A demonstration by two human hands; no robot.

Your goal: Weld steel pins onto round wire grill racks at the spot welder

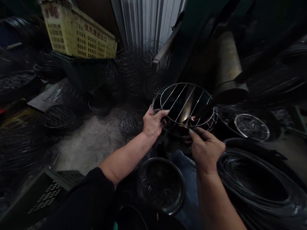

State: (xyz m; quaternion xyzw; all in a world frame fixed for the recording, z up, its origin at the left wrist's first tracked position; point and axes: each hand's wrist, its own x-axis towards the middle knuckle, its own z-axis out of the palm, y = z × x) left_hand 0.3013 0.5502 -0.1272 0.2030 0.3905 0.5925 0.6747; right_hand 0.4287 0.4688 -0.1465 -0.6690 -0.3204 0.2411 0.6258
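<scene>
A round wire rack, made of rings with straight parallel bars across, is held tilted in front of a dark machine. My left hand is closed on its left edge, thumb on top and fingers beneath. At the near edge, my right hand pinches with thumb and forefinger; whether it grips the rim or a small thin piece cannot be made out. A brassy metal rod stands under the rack. Beside the near rim shows a copper-coloured tip. Below my hands sits a metal bowl holding small bent wire pieces.
A large coil of wire lies at right, near a round wire-filled container. A thick cylinder juts from the machine. Yellow crate rests on a dark crate at upper left. Stacked wire rings and a green crate are left.
</scene>
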